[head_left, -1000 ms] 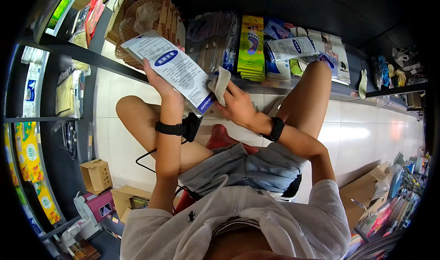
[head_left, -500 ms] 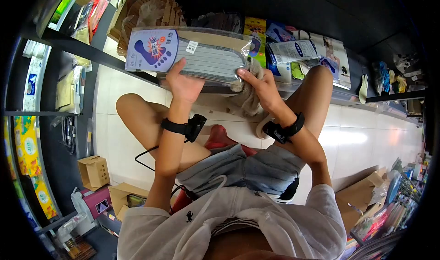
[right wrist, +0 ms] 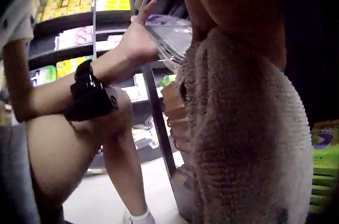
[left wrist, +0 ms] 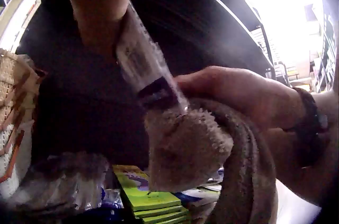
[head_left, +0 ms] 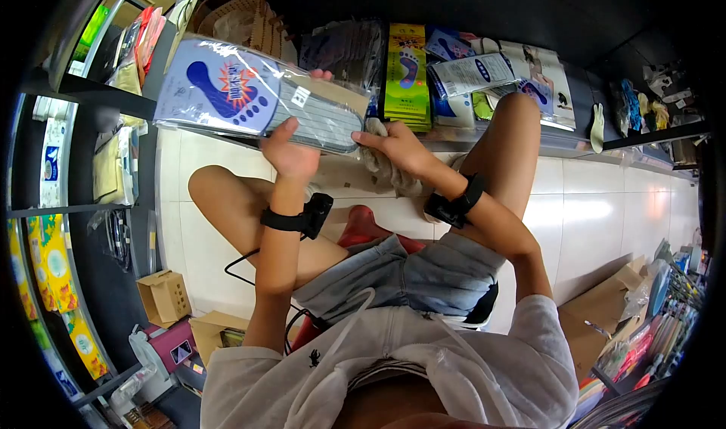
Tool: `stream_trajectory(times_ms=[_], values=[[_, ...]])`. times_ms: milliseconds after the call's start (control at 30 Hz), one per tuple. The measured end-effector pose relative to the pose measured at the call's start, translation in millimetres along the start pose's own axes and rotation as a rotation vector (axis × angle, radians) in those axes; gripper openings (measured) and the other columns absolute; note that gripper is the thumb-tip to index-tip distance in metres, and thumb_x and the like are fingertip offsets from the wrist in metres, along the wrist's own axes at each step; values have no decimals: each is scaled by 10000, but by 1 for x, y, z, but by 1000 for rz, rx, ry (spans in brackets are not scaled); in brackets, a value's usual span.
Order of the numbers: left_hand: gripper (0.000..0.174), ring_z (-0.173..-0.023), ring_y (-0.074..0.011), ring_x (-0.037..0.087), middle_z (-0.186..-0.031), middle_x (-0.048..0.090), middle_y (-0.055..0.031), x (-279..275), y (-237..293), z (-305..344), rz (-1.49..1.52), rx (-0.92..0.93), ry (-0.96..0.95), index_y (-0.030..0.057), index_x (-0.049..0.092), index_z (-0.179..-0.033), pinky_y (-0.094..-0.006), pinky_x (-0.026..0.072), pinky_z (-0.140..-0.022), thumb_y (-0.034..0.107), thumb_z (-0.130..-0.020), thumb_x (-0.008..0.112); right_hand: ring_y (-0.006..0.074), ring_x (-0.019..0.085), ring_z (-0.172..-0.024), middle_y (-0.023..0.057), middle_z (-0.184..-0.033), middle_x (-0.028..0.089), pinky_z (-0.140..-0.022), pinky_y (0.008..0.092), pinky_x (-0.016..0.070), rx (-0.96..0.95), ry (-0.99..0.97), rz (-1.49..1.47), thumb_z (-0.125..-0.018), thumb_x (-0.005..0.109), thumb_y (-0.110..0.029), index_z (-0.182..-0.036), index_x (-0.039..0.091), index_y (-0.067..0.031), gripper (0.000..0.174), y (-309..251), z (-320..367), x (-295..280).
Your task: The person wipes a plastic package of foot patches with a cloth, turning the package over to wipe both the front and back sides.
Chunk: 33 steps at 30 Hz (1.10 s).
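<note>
A clear-wrapped insole package (head_left: pixel 219 89) is held up in front of the shelf, its purple footprint card at the left and the grey striped insole at the right. My left hand (head_left: pixel 291 155) grips its lower edge, thumb across the front and fingertips showing over the top edge. At the package's right end is my right hand (head_left: pixel 401 151), holding a bunched beige cloth (head_left: pixel 389 176) with the thumb on the wrapper. The left wrist view has the cloth (left wrist: pixel 185 150) right at the package's end (left wrist: pixel 143 65). Cloth (right wrist: pixel 238 144) fills much of the right wrist view.
Green and yellow insole packs (head_left: pixel 408 81) are stacked on the low shelf, beside more blue and white packages (head_left: pixel 473 75). A woven basket (head_left: pixel 265 24) stands behind the held package. Side shelves (head_left: pixel 91 206) line the left; cardboard boxes (head_left: pixel 162 297) sit on the floor.
The package has turned from its printed back to its footprint front and swung level, then shifted left and tilted slightly. The right hand, with the cloth, has moved along to its right end.
</note>
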State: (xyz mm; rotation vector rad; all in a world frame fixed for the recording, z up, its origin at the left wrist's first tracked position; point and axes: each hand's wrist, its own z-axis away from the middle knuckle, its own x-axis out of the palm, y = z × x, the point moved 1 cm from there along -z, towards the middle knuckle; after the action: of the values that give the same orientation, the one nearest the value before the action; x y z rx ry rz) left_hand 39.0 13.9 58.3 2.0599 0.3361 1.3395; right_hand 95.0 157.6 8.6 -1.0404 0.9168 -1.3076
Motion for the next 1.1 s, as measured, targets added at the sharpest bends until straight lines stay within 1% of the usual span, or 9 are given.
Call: stream_trajectory(times_ms=[33, 133, 333, 467, 533, 767, 867, 1000, 1100], values=[[778, -1130, -348, 318, -1172, 360, -229, 2, -5, 2, 0, 0, -1, 9, 196, -1242, -433, 207, -966, 172, -585, 579, 101, 515, -566, 36, -644, 564, -514, 235, 399, -1, 0, 0, -738, 591, -268, -752, 584, 10, 278, 6, -2, 0], [731, -1090, -293, 369, -1157, 386, -200, 7, -17, 8, -114, -48, -36, 17, 227, -1234, -391, 259, -942, 136, -600, 569, 306, 540, -526, 171, -534, 524, -534, 357, 429, -96, 46, 372, -678, 530, -373, -663, 568, 29, 404, 8, -2, 1], [637, -1078, -197, 383, -1176, 402, -116, 6, -22, 15, -262, -133, -137, 25, 279, -1214, -313, 300, -910, 88, -648, 566, 334, 544, -568, 206, -584, 531, -548, 367, 436, -283, 95, 643, -647, 551, -331, -657, 564, 21, 352, 4, 2, 2], [658, -1036, -161, 401, -1162, 407, -91, 12, -29, 23, -492, -159, -192, 30, 281, -1224, -278, 306, -882, 144, -660, 600, 326, 542, -557, 206, -573, 523, -546, 357, 432, -204, 108, 623, -642, 561, -299, -686, 564, 23, 325, -2, 1, 1], [658, -1021, -152, 400, -1149, 409, -87, 18, -27, 27, -532, -201, -187, 26, 289, -1220, -272, 311, -870, 160, -661, 608, 158, 511, -573, 113, -622, 544, -564, 286, 414, -198, -5, 447, -672, 574, -267, -775, 542, 67, 351, -2, 0, -5], [521, -986, -146, 410, -1094, 434, -83, 18, -31, 26, -707, -316, -151, 10, 374, -1161, -260, 325, -844, 246, -736, 560, 142, 531, -637, 76, -703, 578, -598, 259, 413, -244, 54, 26, -692, 551, -174, -759, 556, 58, 242, -21, 12, -16], [565, -1013, -155, 399, -1110, 425, -90, 21, -37, 25, -696, -509, -109, 8, 352, -1175, -268, 322, -854, 268, -729, 580, 113, 534, -652, 50, -761, 569, -611, 221, 423, -202, -7, -459, -713, 522, -103, -805, 555, 29, 165, -32, 15, -32], [703, -1095, -209, 365, -1187, 383, -160, 31, -46, 26, -883, -658, -270, 0, 280, -1224, -279, 296, -900, 325, -700, 620, 129, 542, -656, 62, -751, 574, -623, 229, 432, -243, 8, -598, -697, 512, -93, -761, 560, 10, 131, -37, 18, -58], [715, -1076, -218, 391, -1166, 407, -181, 21, -56, 26, -1062, -537, -407, -11, 291, -1217, -290, 320, -879, 330, -689, 630, 145, 550, -651, 75, -730, 575, -613, 244, 442, -295, 208, -746, -690, 503, -100, -741, 561, -2, 125, -37, 22, -68]])
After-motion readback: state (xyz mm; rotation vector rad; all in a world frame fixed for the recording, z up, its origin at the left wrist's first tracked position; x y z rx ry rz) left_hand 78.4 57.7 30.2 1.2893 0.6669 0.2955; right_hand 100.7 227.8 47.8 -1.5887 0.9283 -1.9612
